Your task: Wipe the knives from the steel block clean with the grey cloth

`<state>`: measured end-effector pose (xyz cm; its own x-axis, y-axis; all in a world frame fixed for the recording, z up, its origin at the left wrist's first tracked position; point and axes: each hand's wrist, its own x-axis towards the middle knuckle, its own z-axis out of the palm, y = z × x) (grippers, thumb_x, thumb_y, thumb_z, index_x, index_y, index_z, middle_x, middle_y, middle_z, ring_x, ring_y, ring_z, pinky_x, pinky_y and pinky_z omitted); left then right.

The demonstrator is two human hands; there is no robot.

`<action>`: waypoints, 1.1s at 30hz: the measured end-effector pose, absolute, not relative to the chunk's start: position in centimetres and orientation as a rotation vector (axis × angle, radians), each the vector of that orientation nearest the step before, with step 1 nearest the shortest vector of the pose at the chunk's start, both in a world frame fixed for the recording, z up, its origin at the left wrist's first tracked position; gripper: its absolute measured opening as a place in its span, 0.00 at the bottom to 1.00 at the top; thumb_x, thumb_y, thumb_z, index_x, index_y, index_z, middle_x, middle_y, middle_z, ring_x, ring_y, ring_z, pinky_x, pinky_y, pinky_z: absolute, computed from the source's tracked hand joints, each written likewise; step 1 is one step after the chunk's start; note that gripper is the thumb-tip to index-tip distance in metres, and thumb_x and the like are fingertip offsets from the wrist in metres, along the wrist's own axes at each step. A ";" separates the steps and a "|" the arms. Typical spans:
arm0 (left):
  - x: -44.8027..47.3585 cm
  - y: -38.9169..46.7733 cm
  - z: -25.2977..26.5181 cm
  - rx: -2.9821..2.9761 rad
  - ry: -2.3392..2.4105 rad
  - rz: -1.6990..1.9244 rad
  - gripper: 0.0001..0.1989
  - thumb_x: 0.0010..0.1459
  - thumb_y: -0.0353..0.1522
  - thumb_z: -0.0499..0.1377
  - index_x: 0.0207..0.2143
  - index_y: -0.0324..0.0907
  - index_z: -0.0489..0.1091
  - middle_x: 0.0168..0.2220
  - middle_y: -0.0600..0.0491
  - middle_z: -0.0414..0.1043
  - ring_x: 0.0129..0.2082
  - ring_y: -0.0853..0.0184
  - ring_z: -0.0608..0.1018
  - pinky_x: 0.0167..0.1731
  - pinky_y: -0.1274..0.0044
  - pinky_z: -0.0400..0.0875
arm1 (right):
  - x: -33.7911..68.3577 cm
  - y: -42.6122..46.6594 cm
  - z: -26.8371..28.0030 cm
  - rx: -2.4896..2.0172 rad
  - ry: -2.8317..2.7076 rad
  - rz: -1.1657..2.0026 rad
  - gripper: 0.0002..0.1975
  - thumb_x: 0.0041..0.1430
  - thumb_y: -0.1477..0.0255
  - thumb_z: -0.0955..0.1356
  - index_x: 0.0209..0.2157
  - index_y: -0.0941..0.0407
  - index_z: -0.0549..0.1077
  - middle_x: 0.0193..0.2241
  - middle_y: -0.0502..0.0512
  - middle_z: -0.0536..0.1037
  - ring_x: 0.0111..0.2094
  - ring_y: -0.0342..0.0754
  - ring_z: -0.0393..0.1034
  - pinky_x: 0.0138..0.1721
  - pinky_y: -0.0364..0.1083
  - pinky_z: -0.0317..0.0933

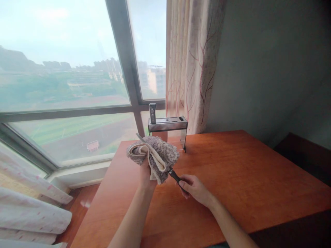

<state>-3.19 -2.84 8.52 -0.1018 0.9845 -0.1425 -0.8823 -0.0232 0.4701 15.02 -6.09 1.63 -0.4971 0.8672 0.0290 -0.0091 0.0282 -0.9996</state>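
A folded grey and cream towel [165,151] is wrapped around the blade of a knife, in the air over the table. My left hand [147,175] grips the towel from below, its fingers mostly hidden by the cloth. The knife's black handle [176,177] sticks out at the lower right, and my right hand [192,187] is closed around its end. A thin metal tip [140,137] shows past the towel's upper left edge. The middle of the blade is covered.
A knife stand [168,124] with a metal top and clear sides stands at the table's far edge, a dark handle [152,113] upright in it. The reddish-brown wooden table [232,165] borders a large window [64,86]. Curtains [193,62] hang behind and at the left.
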 end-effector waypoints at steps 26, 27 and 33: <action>-4.3 -2.5 7.6 0.186 0.541 1.586 0.11 0.59 0.34 0.55 0.34 0.37 0.75 0.33 0.47 0.80 0.44 0.57 0.78 0.51 0.68 0.70 | 15.9 -6.6 3.0 -0.788 -1.294 1.455 0.20 0.59 0.56 0.63 0.28 0.59 0.71 0.12 0.44 0.61 0.13 0.36 0.50 0.15 0.39 0.44; -4.3 -2.5 7.7 0.187 0.548 1.587 0.11 0.59 0.34 0.55 0.33 0.37 0.75 0.33 0.47 0.80 0.44 0.57 0.79 0.50 0.69 0.70 | 16.0 -6.6 2.9 -0.776 -1.281 1.463 0.20 0.59 0.56 0.63 0.29 0.59 0.72 0.12 0.44 0.61 0.13 0.36 0.50 0.15 0.39 0.43; -4.2 -2.3 7.3 0.223 0.590 1.607 0.08 0.56 0.32 0.58 0.34 0.37 0.74 0.32 0.47 0.80 0.43 0.56 0.79 0.49 0.68 0.71 | 15.8 -6.5 2.9 -0.821 -1.302 1.472 0.20 0.57 0.55 0.64 0.27 0.58 0.70 0.13 0.44 0.61 0.13 0.37 0.51 0.15 0.39 0.45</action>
